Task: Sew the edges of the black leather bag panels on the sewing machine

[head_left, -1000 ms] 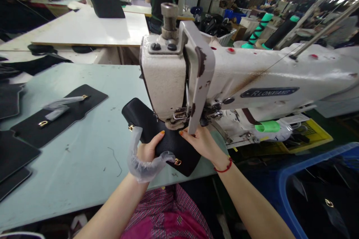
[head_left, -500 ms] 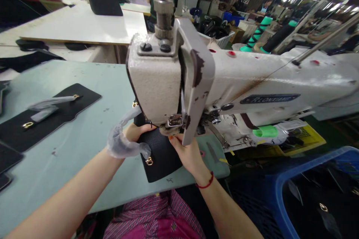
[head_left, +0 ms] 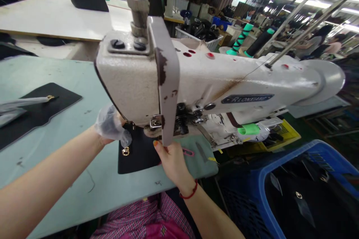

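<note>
That tabletop [head_left: 71, 73] is pale green, dotted with dark marks. A black panel [head_left: 50, 108] lies at left, a second black piece [head_left: 138, 153] under the sewing machine [head_left: 129, 86]. A loose thread [head_left: 92, 183] curls near the front; a pink loop [head_left: 189, 150] and yellow tape [head_left: 212, 159] sit at right.

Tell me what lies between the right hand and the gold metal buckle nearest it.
In the head view, only bare black leather-like panel shows between the right hand and that gold metal buckle.
</note>
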`<state>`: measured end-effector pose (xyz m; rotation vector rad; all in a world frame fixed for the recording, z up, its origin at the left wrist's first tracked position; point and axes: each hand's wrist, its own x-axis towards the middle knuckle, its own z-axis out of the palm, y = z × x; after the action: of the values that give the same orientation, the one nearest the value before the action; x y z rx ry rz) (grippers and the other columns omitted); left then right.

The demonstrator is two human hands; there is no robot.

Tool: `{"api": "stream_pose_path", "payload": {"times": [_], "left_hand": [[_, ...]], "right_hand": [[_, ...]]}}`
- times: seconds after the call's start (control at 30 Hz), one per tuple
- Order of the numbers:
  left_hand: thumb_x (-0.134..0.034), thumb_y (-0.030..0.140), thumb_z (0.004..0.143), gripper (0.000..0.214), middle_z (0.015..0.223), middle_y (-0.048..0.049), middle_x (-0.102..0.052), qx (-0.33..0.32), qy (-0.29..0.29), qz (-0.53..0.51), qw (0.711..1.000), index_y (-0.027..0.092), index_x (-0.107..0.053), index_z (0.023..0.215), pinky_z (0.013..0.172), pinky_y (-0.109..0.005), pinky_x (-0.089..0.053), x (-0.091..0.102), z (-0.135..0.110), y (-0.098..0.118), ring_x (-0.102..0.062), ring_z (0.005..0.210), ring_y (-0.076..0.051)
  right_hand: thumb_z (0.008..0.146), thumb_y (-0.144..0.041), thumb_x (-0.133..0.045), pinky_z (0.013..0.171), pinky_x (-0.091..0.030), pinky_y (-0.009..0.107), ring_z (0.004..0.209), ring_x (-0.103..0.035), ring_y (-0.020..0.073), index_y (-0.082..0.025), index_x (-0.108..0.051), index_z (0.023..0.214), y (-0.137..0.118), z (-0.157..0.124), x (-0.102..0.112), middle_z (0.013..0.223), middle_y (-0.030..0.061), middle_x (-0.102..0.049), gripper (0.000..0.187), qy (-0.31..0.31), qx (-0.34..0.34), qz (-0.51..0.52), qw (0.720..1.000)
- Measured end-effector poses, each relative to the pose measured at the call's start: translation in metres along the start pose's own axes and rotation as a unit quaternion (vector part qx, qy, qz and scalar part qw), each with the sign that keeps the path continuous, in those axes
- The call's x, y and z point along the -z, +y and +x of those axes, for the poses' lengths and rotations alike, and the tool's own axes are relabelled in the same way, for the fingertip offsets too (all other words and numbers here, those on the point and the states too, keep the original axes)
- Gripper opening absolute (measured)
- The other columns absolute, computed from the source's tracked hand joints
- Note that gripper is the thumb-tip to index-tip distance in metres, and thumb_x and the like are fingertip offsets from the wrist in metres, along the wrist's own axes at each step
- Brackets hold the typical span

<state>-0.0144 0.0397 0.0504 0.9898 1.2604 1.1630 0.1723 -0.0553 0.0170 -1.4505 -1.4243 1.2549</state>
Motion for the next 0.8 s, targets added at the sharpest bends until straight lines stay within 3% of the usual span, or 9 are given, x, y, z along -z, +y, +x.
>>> {"api": "stream_pose_path", "payload": {"times": [0.1, 0.17, 0.27, 0.33, 0.4, 0.43, 0.57, 0.7, 0.8], "left_hand": [[-0.075, 0.039, 0.073, 0.052, 0.11, -0.0033, -0.075, 0.047, -0.018, -0.044, 0.998, 0.011, -0.064, 0.116, 0.109, -0.04, -0.04, 0.006, -0.007, -0.008, -0.059, 0.121, -0.027], [-0.073, 0.041, 0.077, 0.05, 0.106, -0.0051, -0.076, 0.101, -0.016, -0.068, 0.992, 0.011, -0.065, 0.116, 0.106, -0.041, -0.045, 0.018, -0.02, -0.025, -0.064, 0.115, -0.028], [-0.056, 0.05, 0.087, 0.045, 0.1, -0.0091, -0.077, 0.209, 0.046, -0.196, 0.957, 0.014, -0.07, 0.11, 0.098, -0.042, -0.052, 0.037, -0.059, -0.061, -0.068, 0.108, -0.029], [-0.059, 0.053, 0.084, 0.045, 0.102, -0.0095, -0.077, 0.219, 0.104, -0.299, 0.923, 0.019, -0.071, 0.11, 0.091, -0.039, -0.056, 0.037, -0.092, -0.084, -0.07, 0.104, -0.029], [-0.067, 0.053, 0.078, 0.048, 0.109, -0.0085, -0.075, 0.177, 0.101, -0.384, 0.901, 0.023, -0.069, 0.116, 0.082, -0.036, -0.059, 0.023, -0.123, -0.1, -0.071, 0.101, -0.028], [-0.07, 0.055, 0.075, 0.054, 0.115, -0.008, -0.073, 0.163, 0.066, -0.412, 0.894, 0.026, -0.067, 0.12, 0.083, -0.036, -0.059, 0.012, -0.135, -0.103, -0.069, 0.106, -0.028], [-0.075, 0.061, 0.067, 0.066, 0.121, -0.0112, -0.07, 0.079, -0.002, -0.401, 0.913, 0.023, -0.067, 0.121, 0.102, -0.045, -0.049, -0.032, -0.144, -0.096, -0.059, 0.121, -0.034], [-0.079, 0.043, 0.071, 0.045, 0.108, -0.0131, -0.074, 0.16, 0.049, -0.293, 0.941, 0.013, -0.074, 0.103, 0.102, -0.043, -0.049, -0.046, -0.128, -0.082, -0.062, 0.116, -0.033], [-0.082, 0.036, 0.067, 0.043, 0.106, -0.0112, -0.074, 0.166, 0.09, -0.257, 0.948, 0.012, -0.073, 0.102, 0.097, -0.039, -0.053, -0.045, -0.124, -0.08, -0.064, 0.113, -0.03]], "right_hand": [[0.091, -0.051, -0.051, 0.044, -0.041, 0.019, 0.05, -0.053, 0.0106, -0.019, -0.051, 0.068, 0.002, -0.014, 0.0, 0.062, -0.0019, -0.047, 0.04, -0.052, -0.038, 0.068, 0.996], [0.091, -0.05, -0.052, 0.047, -0.047, 0.02, 0.055, -0.063, 0.0136, -0.018, -0.056, 0.077, 0.004, -0.024, 0.0, 0.067, 0.0001, -0.058, 0.035, -0.082, -0.053, 0.114, 0.989], [0.091, -0.052, -0.054, 0.05, -0.05, 0.019, 0.066, -0.071, 0.0177, -0.017, -0.059, 0.084, 0.006, -0.035, -0.001, 0.069, 0.0031, -0.065, 0.036, -0.094, -0.066, 0.168, 0.979], [0.089, -0.054, -0.055, 0.049, -0.049, 0.018, 0.066, -0.072, 0.018, -0.016, -0.056, 0.081, 0.007, -0.038, -0.001, 0.07, 0.0047, -0.067, 0.039, -0.097, -0.072, 0.203, 0.972], [0.088, -0.055, -0.057, 0.049, -0.049, 0.017, 0.063, -0.072, 0.0167, -0.016, -0.054, 0.079, 0.007, -0.038, -0.001, 0.071, 0.0057, -0.069, 0.041, -0.108, -0.075, 0.237, 0.962], [0.088, -0.055, -0.058, 0.049, -0.049, 0.017, 0.061, -0.071, 0.0161, -0.015, -0.055, 0.08, 0.007, -0.037, -0.001, 0.072, 0.0062, -0.07, 0.041, -0.115, -0.076, 0.25, 0.958], [0.09, -0.055, -0.055, 0.049, -0.048, 0.017, 0.06, -0.071, 0.0148, -0.013, -0.064, 0.094, 0.008, -0.035, 0.0, 0.08, 0.0095, -0.073, 0.043, -0.132, -0.064, 0.261, 0.954], [0.093, -0.047, -0.053, 0.05, -0.049, 0.016, 0.064, -0.071, 0.0134, -0.016, -0.067, 0.11, 0.006, -0.039, 0.001, 0.094, 0.0101, -0.074, 0.038, -0.12, -0.038, 0.226, 0.966], [0.093, -0.04, -0.054, 0.052, -0.051, 0.017, 0.07, -0.072, 0.0143, -0.018, -0.067, 0.115, 0.004, -0.047, 0.003, 0.096, 0.0084, -0.074, 0.034, -0.107, -0.024, 0.185, 0.977]]}}
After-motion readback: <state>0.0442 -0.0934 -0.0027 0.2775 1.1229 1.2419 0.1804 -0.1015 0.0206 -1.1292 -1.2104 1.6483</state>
